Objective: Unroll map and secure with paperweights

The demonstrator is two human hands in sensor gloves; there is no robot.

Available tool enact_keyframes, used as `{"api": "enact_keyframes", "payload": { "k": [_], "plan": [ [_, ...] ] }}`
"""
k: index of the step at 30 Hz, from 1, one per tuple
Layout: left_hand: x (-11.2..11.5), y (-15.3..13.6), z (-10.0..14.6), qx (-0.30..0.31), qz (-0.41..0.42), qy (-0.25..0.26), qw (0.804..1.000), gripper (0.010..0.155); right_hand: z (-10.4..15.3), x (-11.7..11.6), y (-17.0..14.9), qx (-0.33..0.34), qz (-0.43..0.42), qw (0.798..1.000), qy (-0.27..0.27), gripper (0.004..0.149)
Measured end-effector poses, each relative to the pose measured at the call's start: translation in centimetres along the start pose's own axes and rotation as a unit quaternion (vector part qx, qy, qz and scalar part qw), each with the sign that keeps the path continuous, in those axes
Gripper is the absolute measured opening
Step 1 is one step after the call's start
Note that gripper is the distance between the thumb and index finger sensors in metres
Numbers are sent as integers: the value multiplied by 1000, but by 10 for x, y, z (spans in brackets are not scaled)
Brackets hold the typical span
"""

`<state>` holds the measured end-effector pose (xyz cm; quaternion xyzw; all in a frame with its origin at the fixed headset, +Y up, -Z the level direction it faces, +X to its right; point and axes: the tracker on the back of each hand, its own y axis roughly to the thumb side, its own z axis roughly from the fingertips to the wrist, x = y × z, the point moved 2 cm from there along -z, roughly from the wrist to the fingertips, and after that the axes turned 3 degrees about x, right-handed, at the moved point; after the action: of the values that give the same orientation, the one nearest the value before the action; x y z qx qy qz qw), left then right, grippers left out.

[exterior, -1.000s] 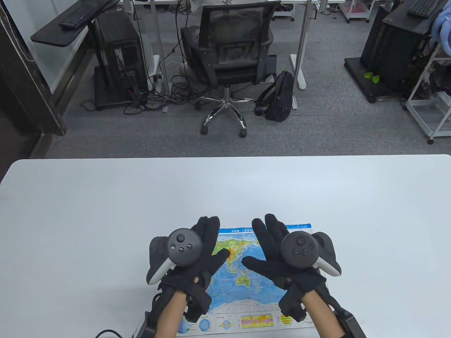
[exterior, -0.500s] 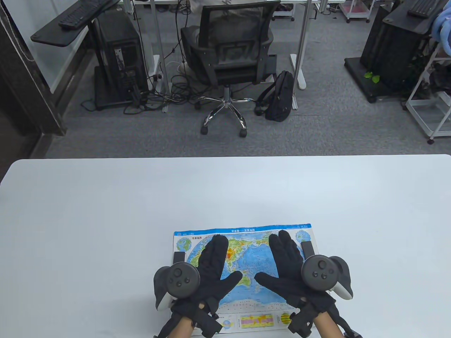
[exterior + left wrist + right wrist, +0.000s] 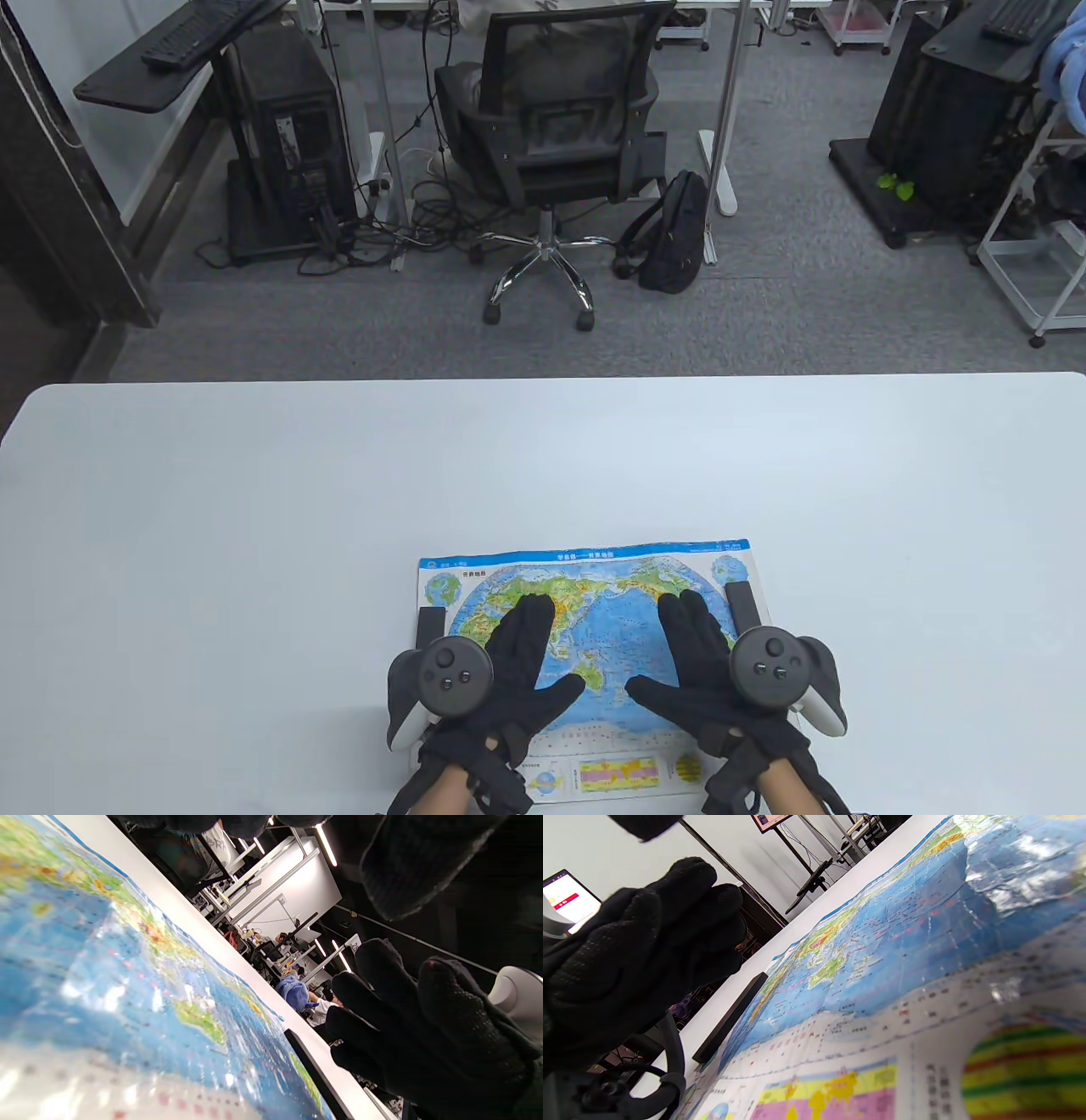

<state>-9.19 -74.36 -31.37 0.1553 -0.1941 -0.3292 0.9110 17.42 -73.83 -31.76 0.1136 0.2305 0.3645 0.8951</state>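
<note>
A colourful world map (image 3: 594,577) lies unrolled and flat on the white table (image 3: 254,509), near the front edge. A black bar paperweight (image 3: 428,626) lies on its left edge and another (image 3: 742,603) on its right edge. My left hand (image 3: 530,671) and right hand (image 3: 691,671) are spread open over the map's lower half and hold nothing. I cannot tell if the palms touch the paper. The left wrist view shows the map (image 3: 106,984), the right bar (image 3: 314,1073) and my right hand (image 3: 424,1035). The right wrist view shows the map (image 3: 903,963), the left bar (image 3: 729,1018) and my left hand (image 3: 640,942).
Beyond the table's far edge stand an office chair (image 3: 551,127), a black backpack (image 3: 674,233), a computer tower (image 3: 288,144) and other desks.
Both hands have slid back over the map toward the near edge. The two black bars at the map's side edges, hidden a second ago, now show.
</note>
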Motion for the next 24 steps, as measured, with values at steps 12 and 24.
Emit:
{"api": "enact_keyframes", "payload": {
  "k": [12, 24],
  "plan": [
    [0, -3, 1, -2, 9, 5, 1000, 85, -1, -3, 3, 5, 8, 1000, 8, 84],
    [0, -4, 1, -3, 1, 3, 1000, 86, -2, -6, 6, 7, 18, 1000, 18, 84]
  ]
}}
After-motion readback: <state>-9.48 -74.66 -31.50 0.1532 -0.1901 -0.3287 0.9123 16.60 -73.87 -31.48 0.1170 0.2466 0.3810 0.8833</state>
